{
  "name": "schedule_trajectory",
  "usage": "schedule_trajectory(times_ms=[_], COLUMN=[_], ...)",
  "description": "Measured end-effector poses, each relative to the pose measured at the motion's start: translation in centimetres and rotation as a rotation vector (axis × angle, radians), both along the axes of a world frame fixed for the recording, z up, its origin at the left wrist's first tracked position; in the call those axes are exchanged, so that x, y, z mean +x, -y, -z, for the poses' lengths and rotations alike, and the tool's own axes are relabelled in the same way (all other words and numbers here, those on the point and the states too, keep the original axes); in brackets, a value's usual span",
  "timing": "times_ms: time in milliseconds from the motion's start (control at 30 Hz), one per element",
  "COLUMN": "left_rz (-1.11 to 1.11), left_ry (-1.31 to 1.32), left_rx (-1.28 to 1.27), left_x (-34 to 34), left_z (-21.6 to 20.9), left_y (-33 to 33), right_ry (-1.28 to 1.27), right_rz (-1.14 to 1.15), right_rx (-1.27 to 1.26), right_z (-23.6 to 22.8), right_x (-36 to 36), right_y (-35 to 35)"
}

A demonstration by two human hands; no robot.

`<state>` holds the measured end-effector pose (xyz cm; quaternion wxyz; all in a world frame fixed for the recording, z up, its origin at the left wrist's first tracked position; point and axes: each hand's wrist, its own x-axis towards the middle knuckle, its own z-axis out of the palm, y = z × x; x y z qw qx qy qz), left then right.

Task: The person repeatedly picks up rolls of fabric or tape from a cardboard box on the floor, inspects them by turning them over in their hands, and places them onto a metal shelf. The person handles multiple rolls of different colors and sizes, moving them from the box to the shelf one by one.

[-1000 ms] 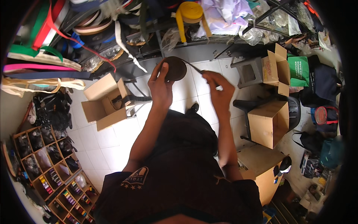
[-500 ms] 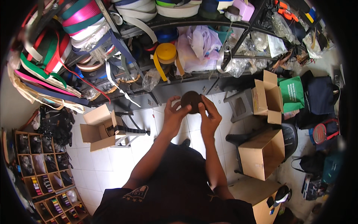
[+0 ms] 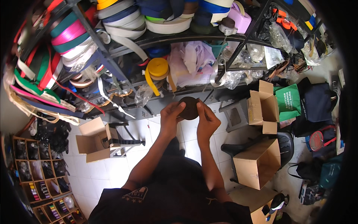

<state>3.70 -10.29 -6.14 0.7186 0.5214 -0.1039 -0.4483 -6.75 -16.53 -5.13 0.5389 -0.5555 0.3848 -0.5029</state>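
A dark brown, flat round roll (image 3: 189, 108), seemingly wound strap, is held up in front of me at the middle of the view. My left hand (image 3: 170, 118) grips it from the left, thumb over its face and fingers curled behind its rim. On the opposite side my right hand (image 3: 206, 120) is closed, with thumb and index finger pinched at the upper right rim, where a small dark tip shows. Whether that tip is the strap's loose end I cannot tell.
Ahead stands a black metal shelf (image 3: 164, 37) packed with strap rolls, among them a yellow roll (image 3: 158, 67). An open cardboard box (image 3: 93, 140) is at left, above a thread rack (image 3: 41, 197). More boxes (image 3: 246, 170), a grey stool (image 3: 235, 116) and a green bag (image 3: 288, 100) stand right.
My view has shifted, so the shelf sits lower in it. My left fingers have closed further round the roll, and my right hand has tightened into a pinch at its rim.
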Motion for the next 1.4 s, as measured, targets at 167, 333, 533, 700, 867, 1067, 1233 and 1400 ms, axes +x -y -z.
schedule_trajectory(times_ms=[167, 333, 533, 700, 867, 1067, 1233, 1400], left_rz=[-0.069, -0.105, -0.069, -0.13, -0.266, -0.343, -0.466, -0.565], left_ry=[-0.159, -0.208, -0.166, -0.087, 0.369, 0.985, 1.136, 1.292], left_rx=[-0.136, -0.261, -0.412, -0.483, -0.608, -0.333, -0.204, -0.168], left_x=[0.4, 2.6, 2.9, 4.0, 6.2, 8.6, 7.8, 7.5], left_z=[-1.6, -3.4, -6.8, -10.8, -13.8, -14.0, -14.1, -13.1], left_y=[4.4, 8.8, 12.8, 16.6, 20.3, 22.1, 22.6, 23.2], right_ry=[-0.079, -0.313, -0.258, -0.192, 0.073, -0.01, 0.043, 0.002], right_rz=[-0.015, -0.062, 0.249, 0.298, 0.164, 0.103, 0.046, 0.041], right_rx=[-0.239, -0.596, -0.715, -0.921, -0.872, -0.799, -0.761, -0.828], right_z=[0.5, -1.9, -3.9, -8.0, -12.9, -14.3, -13.5, -12.8], right_x=[1.3, 2.5, 5.2, 6.9, 9.8, 11.2, 11.6, 11.4], right_y=[2.9, 6.9, 9.8, 14.3, 21.8, 25.3, 26.1, 27.0])
